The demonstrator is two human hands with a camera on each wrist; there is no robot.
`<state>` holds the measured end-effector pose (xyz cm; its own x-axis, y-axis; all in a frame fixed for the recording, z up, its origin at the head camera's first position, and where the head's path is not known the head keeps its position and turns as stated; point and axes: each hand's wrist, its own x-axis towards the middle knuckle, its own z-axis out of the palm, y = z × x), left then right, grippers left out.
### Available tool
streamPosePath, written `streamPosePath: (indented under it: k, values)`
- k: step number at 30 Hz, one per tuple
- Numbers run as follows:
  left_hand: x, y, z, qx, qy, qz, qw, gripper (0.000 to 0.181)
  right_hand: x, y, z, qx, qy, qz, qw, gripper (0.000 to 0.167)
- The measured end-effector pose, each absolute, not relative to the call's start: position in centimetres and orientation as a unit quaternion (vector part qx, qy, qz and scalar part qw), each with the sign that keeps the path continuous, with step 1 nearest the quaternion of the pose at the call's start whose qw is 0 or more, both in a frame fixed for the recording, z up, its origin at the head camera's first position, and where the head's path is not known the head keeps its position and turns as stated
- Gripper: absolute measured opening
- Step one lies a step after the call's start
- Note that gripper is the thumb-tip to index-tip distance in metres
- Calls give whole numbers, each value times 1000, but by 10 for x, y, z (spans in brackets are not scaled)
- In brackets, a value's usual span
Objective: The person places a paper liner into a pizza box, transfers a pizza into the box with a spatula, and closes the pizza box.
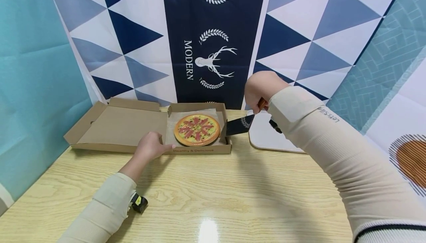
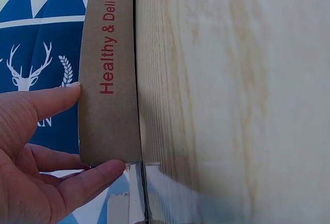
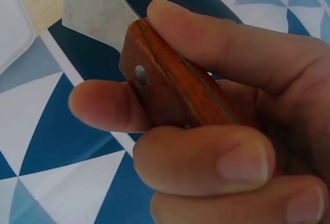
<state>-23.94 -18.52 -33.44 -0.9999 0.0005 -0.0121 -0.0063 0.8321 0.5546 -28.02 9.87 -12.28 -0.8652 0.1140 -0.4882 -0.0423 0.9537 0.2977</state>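
A round pizza (image 1: 197, 130) with red topping strips lies on paper in an open cardboard pizza box (image 1: 199, 150). My left hand (image 1: 151, 146) holds the box's front left corner; in the left wrist view the thumb (image 2: 56, 101) is at the front wall's top edge and a finger (image 2: 95, 182) is at its end. My right hand (image 1: 263, 89) grips the wooden handle (image 3: 165, 79) of a metal spatula (image 1: 239, 125). The blade slants down to the left, its end at the box's right wall. Whether it touches the pizza cannot be told.
The box's lid (image 1: 123, 124) lies folded open to the left. A white board (image 1: 271, 135) lies right of the box, partly behind the right arm. A patterned cloth (image 1: 213, 43) hangs behind the wooden table (image 1: 213, 187).
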Motion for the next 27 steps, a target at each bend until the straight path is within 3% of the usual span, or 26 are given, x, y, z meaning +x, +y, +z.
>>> streamPosePath:
  k: [9,17,27]
  values:
    - [-241,-185,-336,2,957,292,5,39,-283,130,-130,-38,935,136,326,39]
    - [-240,-185,-336,1,957,291,2,39,-289,156,-145,-73,936,87,332,30]
    - [-240,-185,-336,-4,956,293,3,38,-287,190,-172,-116,946,-6,303,34]
